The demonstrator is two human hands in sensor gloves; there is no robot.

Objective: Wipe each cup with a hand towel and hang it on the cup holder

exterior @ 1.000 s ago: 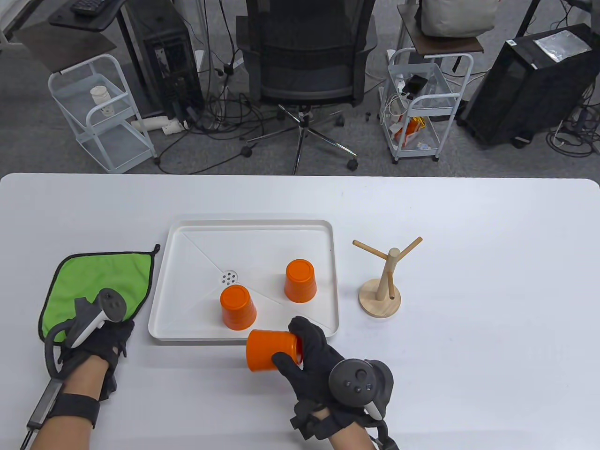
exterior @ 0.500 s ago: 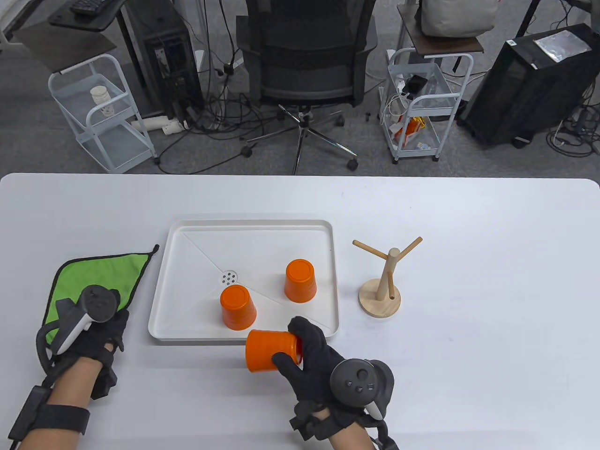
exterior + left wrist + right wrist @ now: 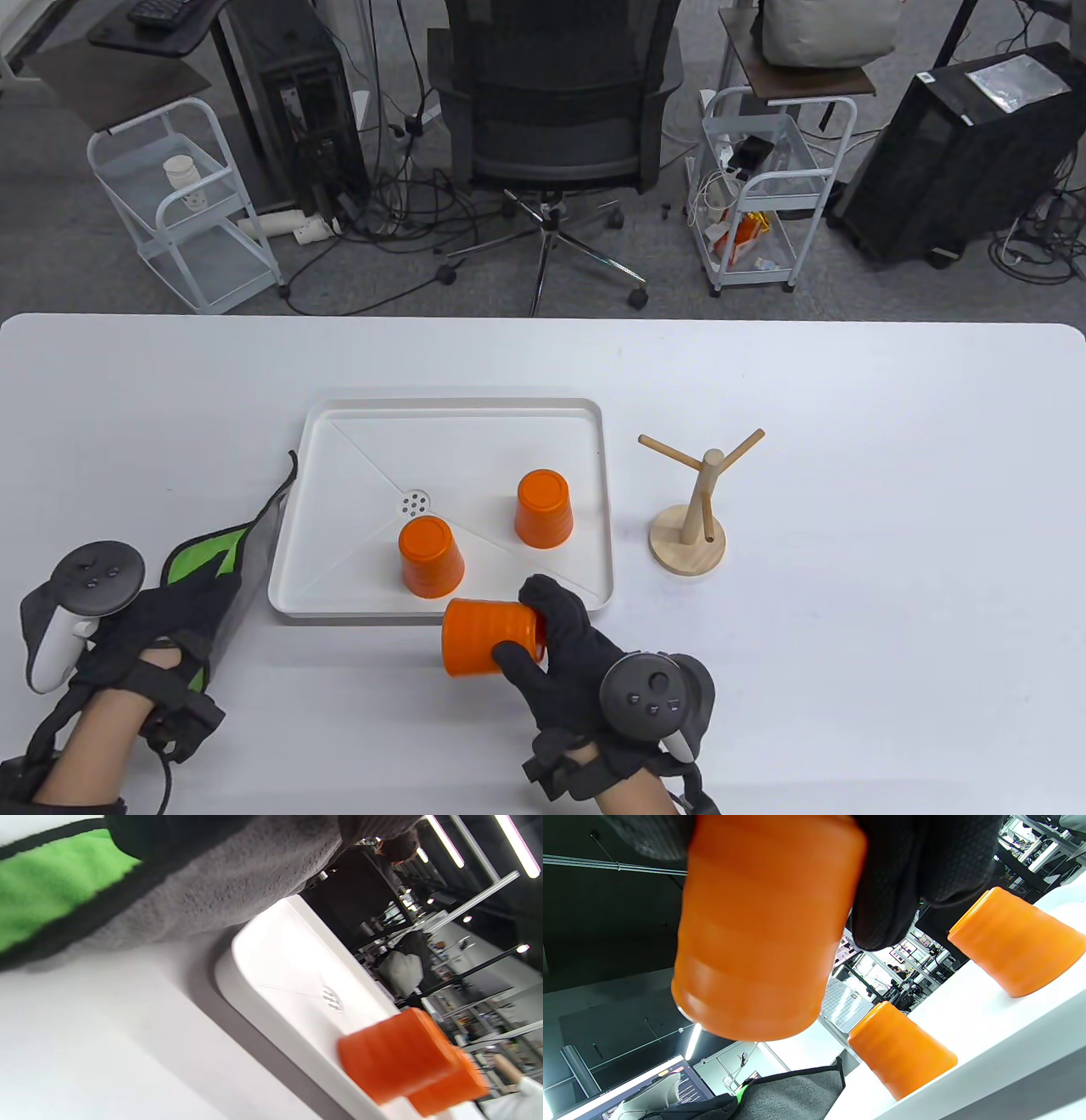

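My right hand (image 3: 543, 637) grips an orange cup (image 3: 485, 635) lying sideways just in front of the white tray (image 3: 458, 409); the same cup (image 3: 763, 929) fills the right wrist view. Two more orange cups stand upside down in the tray, one near its front (image 3: 430, 556) and one to its right (image 3: 544, 508). My left hand (image 3: 182, 607) holds the green and grey hand towel (image 3: 246, 552), lifted and bunched at the tray's left edge; the towel (image 3: 127, 891) crosses the top of the left wrist view. The wooden cup holder (image 3: 697, 509) stands bare, right of the tray.
An office chair (image 3: 551, 127), wire carts (image 3: 182, 204) and computer cases sit on the floor beyond the table's far edge. In the tray's middle is a small drain (image 3: 414, 504).
My left hand has pulled the towel up off the table and toward me, turning it so the grey side shows. The right hand and its cup have barely moved.
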